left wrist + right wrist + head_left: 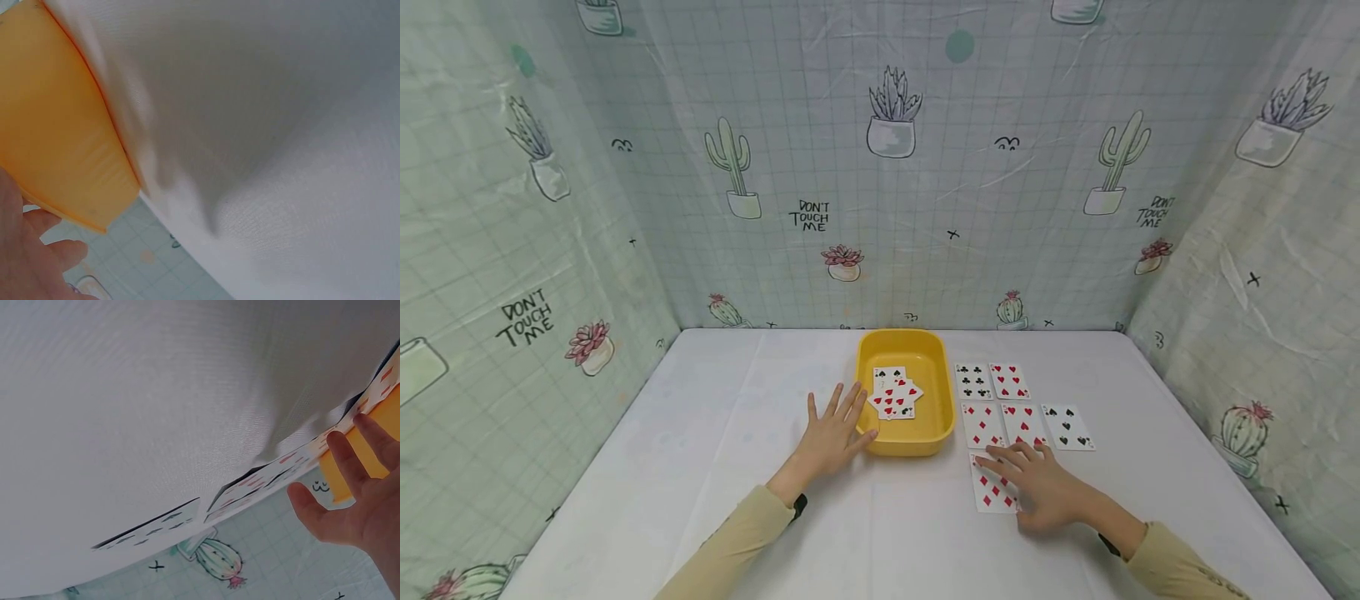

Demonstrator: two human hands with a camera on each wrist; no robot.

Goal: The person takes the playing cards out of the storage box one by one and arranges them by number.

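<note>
My left hand (831, 437) has its fingers spread over the left rim of a yellow plastic tray (945, 400). In the left wrist view the fingers lie against the outside of the tray (62, 119). Inside the tray is a small overlapping pile of playing cards (893, 398), face up. My right hand (1048, 490) hovers at or just touches a diamond card (992, 492), fingers spread, partly covering it; contact is hard to tell. Above it a five of diamonds (981, 423) and a heart card (1021, 421) lie side by side.
Right of these lies a five of spades (1067, 427). A six of clubs (973, 382) and a six of hearts (1010, 381) make up the back row, close to the tray's right side. A printed cloth (805, 167) hangs around the white table (715, 467).
</note>
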